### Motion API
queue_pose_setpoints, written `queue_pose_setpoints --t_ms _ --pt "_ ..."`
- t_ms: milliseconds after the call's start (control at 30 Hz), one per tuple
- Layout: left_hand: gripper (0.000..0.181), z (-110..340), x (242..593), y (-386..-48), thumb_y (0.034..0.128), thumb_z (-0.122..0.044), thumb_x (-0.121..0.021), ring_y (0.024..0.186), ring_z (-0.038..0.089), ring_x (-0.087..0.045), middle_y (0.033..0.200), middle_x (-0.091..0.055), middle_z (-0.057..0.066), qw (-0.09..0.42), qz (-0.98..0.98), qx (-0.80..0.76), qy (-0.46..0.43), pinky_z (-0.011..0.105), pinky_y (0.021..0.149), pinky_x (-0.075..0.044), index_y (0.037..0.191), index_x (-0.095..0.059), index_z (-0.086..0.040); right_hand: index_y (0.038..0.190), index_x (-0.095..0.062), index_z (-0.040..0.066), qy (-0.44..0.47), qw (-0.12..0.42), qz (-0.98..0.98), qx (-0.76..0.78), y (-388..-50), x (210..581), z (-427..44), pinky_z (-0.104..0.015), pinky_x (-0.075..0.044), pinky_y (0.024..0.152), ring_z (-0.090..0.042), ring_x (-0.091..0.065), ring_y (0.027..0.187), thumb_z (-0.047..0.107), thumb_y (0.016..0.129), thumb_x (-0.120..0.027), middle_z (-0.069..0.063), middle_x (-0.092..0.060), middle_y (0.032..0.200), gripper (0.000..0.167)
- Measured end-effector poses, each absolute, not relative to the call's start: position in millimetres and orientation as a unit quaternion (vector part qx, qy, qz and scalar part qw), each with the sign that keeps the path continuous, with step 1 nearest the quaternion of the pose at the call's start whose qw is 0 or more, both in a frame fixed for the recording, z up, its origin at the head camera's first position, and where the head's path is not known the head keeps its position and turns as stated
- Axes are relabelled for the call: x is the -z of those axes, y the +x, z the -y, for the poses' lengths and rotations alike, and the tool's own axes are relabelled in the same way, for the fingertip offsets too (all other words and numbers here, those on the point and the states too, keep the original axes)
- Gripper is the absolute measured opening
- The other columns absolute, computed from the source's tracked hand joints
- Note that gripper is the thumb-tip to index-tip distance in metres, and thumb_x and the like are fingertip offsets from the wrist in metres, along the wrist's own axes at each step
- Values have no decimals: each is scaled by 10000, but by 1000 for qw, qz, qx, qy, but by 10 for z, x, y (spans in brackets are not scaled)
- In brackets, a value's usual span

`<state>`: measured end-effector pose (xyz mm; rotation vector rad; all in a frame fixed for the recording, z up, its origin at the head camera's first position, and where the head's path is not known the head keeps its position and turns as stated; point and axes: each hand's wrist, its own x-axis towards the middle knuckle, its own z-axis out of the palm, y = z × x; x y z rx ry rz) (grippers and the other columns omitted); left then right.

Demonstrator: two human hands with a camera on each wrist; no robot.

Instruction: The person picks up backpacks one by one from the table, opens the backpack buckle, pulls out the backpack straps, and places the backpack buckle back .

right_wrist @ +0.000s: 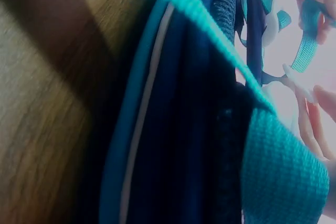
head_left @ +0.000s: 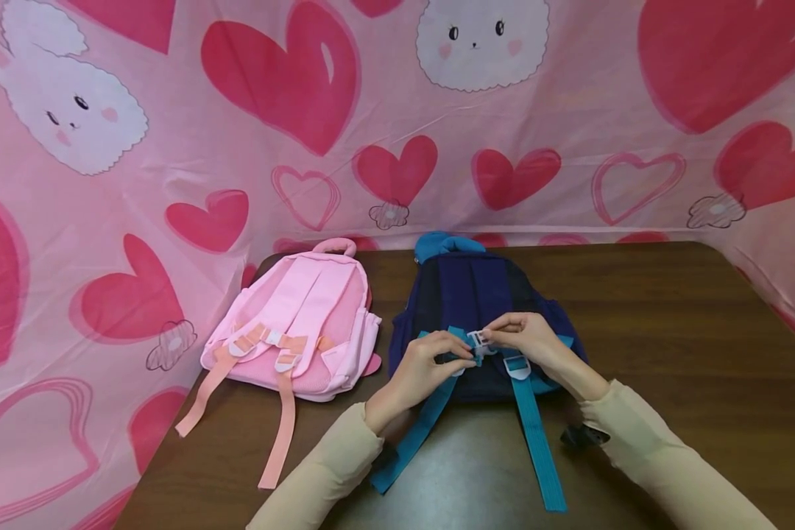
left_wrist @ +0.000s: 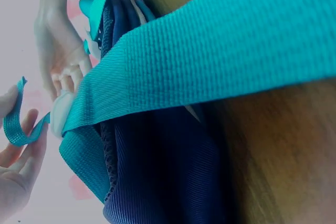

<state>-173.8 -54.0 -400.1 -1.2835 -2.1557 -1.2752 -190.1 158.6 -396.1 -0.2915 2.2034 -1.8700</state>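
Note:
A navy backpack with teal straps lies on the table, its shoulder straps facing up. Over its lower middle, my right hand pinches a white plastic buckle. Close beside it, my left hand pinches a short teal webbing strap between thumb and fingers, and this strap curls in the left wrist view. Two longer teal strap tails hang from white adjusters toward the front. How the webbing runs at the buckle is partly hidden by the fingers.
A pink backpack lies to the left, its peach chest strap joined by a white buckle. Brown wood tabletop extends right. A small black object is under my right wrist. Pink heart-print cloth hangs behind.

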Motion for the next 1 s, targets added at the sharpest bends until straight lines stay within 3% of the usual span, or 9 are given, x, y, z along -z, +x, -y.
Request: queue_pose_setpoints --t_ms 233,500,733,1000 --pt "68 546 3990 -1690 753 -51 -679 881 153 -597 914 -625 109 131 758 451 -452 175 757 -452 818 -681 -31 992 -615 -55 -118 118 -780 603 -1893 3988 -1621 -322 -488 721 -237 -616 818 224 812 -640 -73 -669 878 333" --pt "97 542 4014 -1680 738 -47 -695 902 245 -591 975 -612 146 102 756 454 -460 241 699 -479 827 -672 -19 983 -618 -49 -151 110 -788 587 -1871 4022 -1646 -306 -483 745 -262 -611 842 187 835 -610 -152 -640 932 278" --pt "121 553 4023 -1677 738 -53 -697 915 228 -582 984 -607 141 96 753 449 -472 237 687 -479 849 -670 -15 950 -636 -30 -160 101 -790 583 -1863 4054 -1670 -289 -488 726 -225 -631 823 194 815 -634 -97 -657 889 262" --pt "119 574 4012 -1702 753 -75 -689 905 118 -576 963 -626 96 82 764 442 -464 232 701 -472 865 -675 -36 930 -653 -13 -173 99 -794 575 -1851 4084 -1697 -271 -489 713 -232 -634 815 194 806 -644 -141 -654 895 241"
